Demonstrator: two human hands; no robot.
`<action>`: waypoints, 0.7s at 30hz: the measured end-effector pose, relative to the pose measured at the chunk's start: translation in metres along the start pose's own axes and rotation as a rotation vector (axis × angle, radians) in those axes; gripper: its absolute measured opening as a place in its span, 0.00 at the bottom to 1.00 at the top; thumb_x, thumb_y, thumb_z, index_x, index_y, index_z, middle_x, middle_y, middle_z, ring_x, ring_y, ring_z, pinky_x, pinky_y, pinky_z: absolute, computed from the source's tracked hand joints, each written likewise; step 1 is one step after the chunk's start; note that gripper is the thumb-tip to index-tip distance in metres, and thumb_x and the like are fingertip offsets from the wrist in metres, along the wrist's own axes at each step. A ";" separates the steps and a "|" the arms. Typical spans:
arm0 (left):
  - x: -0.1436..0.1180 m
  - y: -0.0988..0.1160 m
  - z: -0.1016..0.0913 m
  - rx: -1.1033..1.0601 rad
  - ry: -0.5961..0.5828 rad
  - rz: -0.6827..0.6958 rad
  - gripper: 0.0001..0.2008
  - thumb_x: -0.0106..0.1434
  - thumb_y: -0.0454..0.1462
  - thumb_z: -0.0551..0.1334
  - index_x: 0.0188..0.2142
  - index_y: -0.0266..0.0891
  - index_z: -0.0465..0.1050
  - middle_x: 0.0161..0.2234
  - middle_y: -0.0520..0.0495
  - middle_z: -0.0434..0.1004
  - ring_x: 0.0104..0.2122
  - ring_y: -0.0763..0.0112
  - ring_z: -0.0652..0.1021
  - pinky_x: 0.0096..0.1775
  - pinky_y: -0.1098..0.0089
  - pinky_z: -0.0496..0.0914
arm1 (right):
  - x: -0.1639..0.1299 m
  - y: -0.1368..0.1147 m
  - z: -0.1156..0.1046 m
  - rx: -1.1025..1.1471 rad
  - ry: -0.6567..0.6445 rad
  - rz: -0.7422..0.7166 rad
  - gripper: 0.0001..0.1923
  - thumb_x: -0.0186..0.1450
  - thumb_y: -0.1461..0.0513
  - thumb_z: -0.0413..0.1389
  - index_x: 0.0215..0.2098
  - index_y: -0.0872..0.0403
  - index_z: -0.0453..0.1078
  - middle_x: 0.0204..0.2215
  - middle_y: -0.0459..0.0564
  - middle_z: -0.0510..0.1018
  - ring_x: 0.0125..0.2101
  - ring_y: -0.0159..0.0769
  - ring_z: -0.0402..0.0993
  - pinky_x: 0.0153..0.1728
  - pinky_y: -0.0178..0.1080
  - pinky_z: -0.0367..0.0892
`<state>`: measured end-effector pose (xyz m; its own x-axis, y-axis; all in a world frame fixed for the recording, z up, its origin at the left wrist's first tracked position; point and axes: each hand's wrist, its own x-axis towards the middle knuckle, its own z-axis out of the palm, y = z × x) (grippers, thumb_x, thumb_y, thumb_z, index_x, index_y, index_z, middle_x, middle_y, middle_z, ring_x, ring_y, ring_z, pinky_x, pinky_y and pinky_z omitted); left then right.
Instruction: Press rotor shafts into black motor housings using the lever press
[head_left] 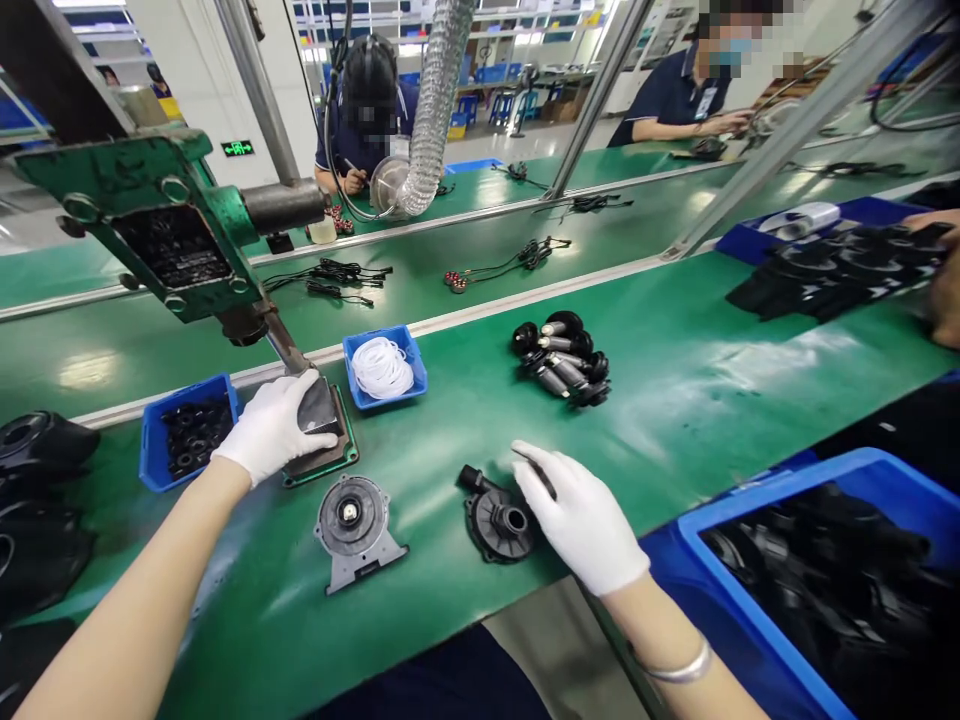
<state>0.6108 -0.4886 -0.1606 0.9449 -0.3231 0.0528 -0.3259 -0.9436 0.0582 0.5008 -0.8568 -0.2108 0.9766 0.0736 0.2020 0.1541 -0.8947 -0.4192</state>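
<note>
My left hand, in a white glove, is wrapped round a dark metal block on the base of a green hand press. Its thumb and fingers lie on different sides of the block. In front of it on the table lies a grey round pump housing with a flat foot and a small bright centre. My right hand, gloved as well, hovers at the right side of a black pump cover with a side spout. Its fingers are stretched out and hold nothing.
Blue bins hold small black parts, white rings and black castings. Rotor shafts lie in a cluster on the green table. Black housings stand at the left, more at the right. Co-workers sit beyond.
</note>
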 end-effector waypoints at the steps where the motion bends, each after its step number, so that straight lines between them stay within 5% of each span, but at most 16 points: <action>1: 0.000 0.000 0.000 -0.001 0.002 0.004 0.46 0.52 0.54 0.67 0.63 0.32 0.57 0.55 0.33 0.70 0.53 0.46 0.70 0.56 0.55 0.65 | 0.000 -0.002 0.000 0.072 -0.001 -0.064 0.19 0.70 0.56 0.46 0.53 0.56 0.69 0.50 0.60 0.76 0.50 0.48 0.74 0.52 0.51 0.69; 4: 0.000 0.000 0.002 -0.001 0.008 0.009 0.44 0.54 0.54 0.67 0.63 0.32 0.57 0.55 0.32 0.69 0.53 0.46 0.70 0.56 0.53 0.65 | 0.001 -0.008 0.005 0.209 -0.149 -0.286 0.24 0.64 0.57 0.55 0.57 0.53 0.65 0.61 0.59 0.65 0.59 0.48 0.64 0.56 0.52 0.66; 8: 0.000 0.005 -0.005 0.000 0.023 0.000 0.45 0.54 0.53 0.67 0.63 0.32 0.56 0.55 0.31 0.69 0.54 0.44 0.70 0.55 0.52 0.66 | 0.003 -0.015 0.014 0.231 -0.256 -0.385 0.27 0.57 0.60 0.62 0.55 0.50 0.68 0.65 0.58 0.59 0.60 0.51 0.62 0.56 0.55 0.64; 12: -0.030 0.018 -0.023 -0.089 0.285 -0.050 0.41 0.54 0.52 0.68 0.61 0.36 0.58 0.57 0.33 0.65 0.56 0.42 0.68 0.57 0.47 0.64 | 0.004 -0.026 0.018 0.163 -0.214 -0.388 0.13 0.60 0.59 0.60 0.44 0.48 0.73 0.60 0.56 0.66 0.47 0.46 0.72 0.47 0.53 0.70; 15: -0.076 0.032 -0.023 -0.385 0.441 0.005 0.38 0.59 0.52 0.65 0.63 0.44 0.54 0.59 0.38 0.64 0.59 0.48 0.66 0.60 0.49 0.61 | -0.001 -0.032 0.022 0.076 -0.135 -0.389 0.16 0.59 0.55 0.61 0.44 0.52 0.72 0.58 0.60 0.67 0.46 0.51 0.71 0.45 0.56 0.69; 18: -0.115 0.048 -0.001 -0.685 0.164 0.051 0.55 0.48 0.54 0.72 0.67 0.49 0.42 0.64 0.38 0.55 0.63 0.44 0.62 0.62 0.46 0.60 | -0.003 -0.029 0.029 0.031 -0.090 -0.440 0.23 0.57 0.52 0.63 0.47 0.53 0.71 0.56 0.63 0.68 0.53 0.58 0.66 0.48 0.60 0.67; 21: -0.128 0.061 0.028 -0.870 -0.126 0.035 0.73 0.38 0.49 0.78 0.68 0.50 0.24 0.69 0.35 0.42 0.66 0.39 0.54 0.63 0.42 0.56 | 0.008 -0.023 0.032 0.070 -0.071 -0.449 0.20 0.61 0.51 0.60 0.47 0.54 0.71 0.49 0.61 0.71 0.51 0.55 0.69 0.47 0.58 0.69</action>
<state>0.4707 -0.5064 -0.1914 0.9137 -0.4044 -0.0388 -0.2139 -0.5600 0.8004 0.5096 -0.8217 -0.2278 0.8182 0.4795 0.3173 0.5720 -0.7353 -0.3636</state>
